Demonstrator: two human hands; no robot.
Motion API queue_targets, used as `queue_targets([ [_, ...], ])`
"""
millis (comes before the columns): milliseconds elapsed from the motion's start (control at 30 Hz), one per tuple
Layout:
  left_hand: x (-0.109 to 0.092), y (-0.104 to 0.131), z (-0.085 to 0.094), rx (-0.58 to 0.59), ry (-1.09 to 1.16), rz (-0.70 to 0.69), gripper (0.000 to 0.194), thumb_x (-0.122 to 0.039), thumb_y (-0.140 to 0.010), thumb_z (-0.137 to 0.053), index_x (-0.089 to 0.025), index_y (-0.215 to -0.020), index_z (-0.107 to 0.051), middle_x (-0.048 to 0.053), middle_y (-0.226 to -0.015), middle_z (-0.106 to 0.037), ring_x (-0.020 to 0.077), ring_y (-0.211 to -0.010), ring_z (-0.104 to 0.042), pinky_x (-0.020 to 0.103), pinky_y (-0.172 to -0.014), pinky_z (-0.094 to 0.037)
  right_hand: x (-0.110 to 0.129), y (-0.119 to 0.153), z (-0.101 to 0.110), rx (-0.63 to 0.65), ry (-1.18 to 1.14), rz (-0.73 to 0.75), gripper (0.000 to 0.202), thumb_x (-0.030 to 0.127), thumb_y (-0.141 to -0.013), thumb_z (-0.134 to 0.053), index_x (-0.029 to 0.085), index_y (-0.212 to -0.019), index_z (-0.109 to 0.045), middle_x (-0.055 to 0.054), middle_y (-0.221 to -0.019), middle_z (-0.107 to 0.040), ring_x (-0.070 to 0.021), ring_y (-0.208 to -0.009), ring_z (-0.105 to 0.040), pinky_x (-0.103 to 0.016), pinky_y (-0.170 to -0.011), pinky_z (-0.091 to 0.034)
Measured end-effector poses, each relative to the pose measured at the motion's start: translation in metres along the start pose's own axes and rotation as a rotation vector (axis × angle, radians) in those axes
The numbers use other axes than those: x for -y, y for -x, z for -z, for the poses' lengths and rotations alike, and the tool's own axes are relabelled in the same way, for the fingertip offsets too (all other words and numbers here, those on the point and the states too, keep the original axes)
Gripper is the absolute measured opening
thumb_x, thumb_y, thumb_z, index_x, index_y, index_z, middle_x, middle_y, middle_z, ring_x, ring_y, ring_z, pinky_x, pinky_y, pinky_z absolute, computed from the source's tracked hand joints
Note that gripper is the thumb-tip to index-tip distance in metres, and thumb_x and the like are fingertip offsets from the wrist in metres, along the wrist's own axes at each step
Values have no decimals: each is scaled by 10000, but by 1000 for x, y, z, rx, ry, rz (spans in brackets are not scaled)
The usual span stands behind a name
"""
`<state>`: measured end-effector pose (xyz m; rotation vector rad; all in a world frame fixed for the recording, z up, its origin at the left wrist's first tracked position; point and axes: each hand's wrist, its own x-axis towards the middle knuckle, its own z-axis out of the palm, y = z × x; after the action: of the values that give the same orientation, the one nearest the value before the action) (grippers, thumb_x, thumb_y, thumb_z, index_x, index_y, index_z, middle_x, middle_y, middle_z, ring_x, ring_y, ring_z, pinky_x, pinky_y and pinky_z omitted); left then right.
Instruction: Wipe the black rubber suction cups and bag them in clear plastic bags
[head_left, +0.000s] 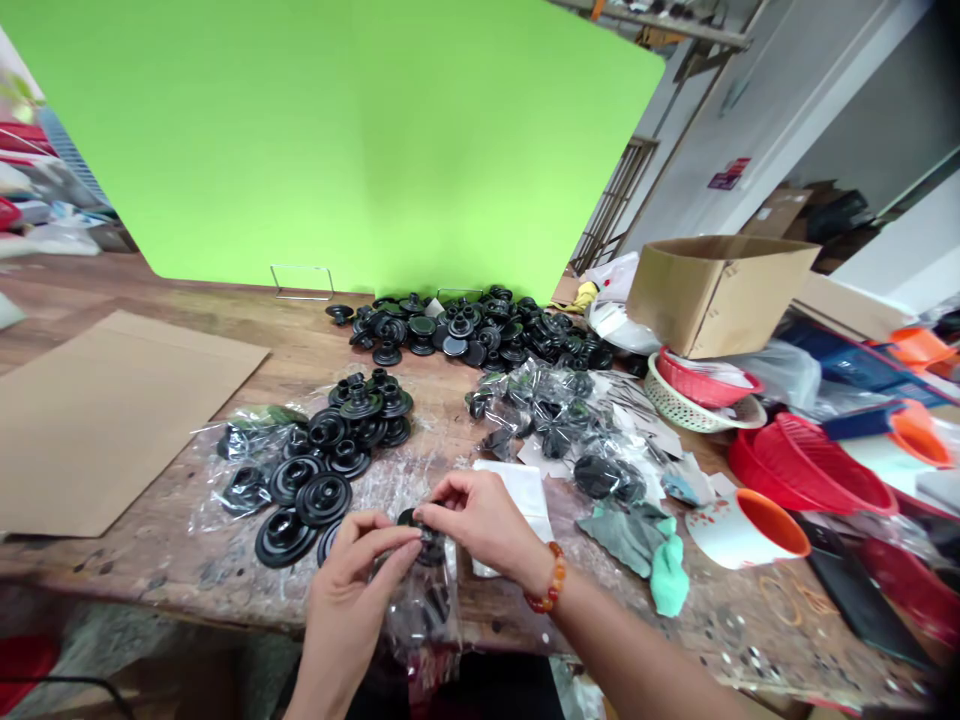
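At the table's front edge my left hand (364,575) pinches a clear plastic bag (420,615) with black parts inside it. Opposite it, my right hand (480,520), with a beaded bracelet at the wrist, has its fingers closed on the bag's top, where a black part shows between the hands. A pile of round black discs (322,498) lies to the left of my hands, beside parts in clear bags (247,485). White sheets (525,492) lie beneath and behind my right hand. More bagged black parts (555,410) are spread to the right.
A heap of loose black parts (480,330) sits before a green board (360,150). Flat cardboard (120,420) lies left. To the right are a cardboard box (712,300), red baskets (810,465), a white-and-orange container (742,528), cloths (637,545) and a black phone-like object (862,590).
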<state>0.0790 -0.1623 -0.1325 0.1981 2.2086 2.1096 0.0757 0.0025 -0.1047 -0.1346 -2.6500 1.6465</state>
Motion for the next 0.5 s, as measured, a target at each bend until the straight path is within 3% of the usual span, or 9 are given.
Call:
queue_targets([
  [100,2,-2,-4,20,234,235,179,-365,-653,-798,-217,-744,-758,70,-1136,-629,265,-1107,-554,300,-888,-451,-4,2,-1,46,-38,-26,286,349,-824,-618,135,-642,-674,9,-544,-571,-101,-536,-480,-219,-512,-330],
  [167,0,-3,-5,57,410,396,220,-370,-654,-802,-207,-782,-730,62,-1107,-666,258,-1058,-597,323,-881,-469,-4,4,0,118,-120,-59,417,409,-903,-500,136,-630,-657,20,-503,-525,-90,-476,-453,-220,-492,-328],
  [233,-2,-3,-5,56,515,477,248,-358,-651,-809,-203,-811,-700,45,-1059,-686,231,-961,-635,309,-815,-494,-4,8,2,186,-193,-94,378,424,-895,-517,138,-695,-662,23,-544,-542,-86,-475,-455,-214,-483,-330],
  [367,-4,-1,-4,47,558,488,250,-348,-666,-802,-188,-805,-669,33,-1091,-674,196,-898,-641,272,-746,-498,-6,16,5,233,-146,-18,117,238,-733,-719,150,-704,-648,24,-656,-581,-99,-612,-494,-205,-561,-356],
  [500,1,-2,-5,51,495,417,227,-365,-699,-777,-197,-802,-664,21,-1121,-676,194,-963,-624,254,-788,-489,-10,17,5,234,-177,99,114,170,-791,-632,158,-684,-596,24,-700,-553,-105,-685,-487,-208,-629,-363],
])
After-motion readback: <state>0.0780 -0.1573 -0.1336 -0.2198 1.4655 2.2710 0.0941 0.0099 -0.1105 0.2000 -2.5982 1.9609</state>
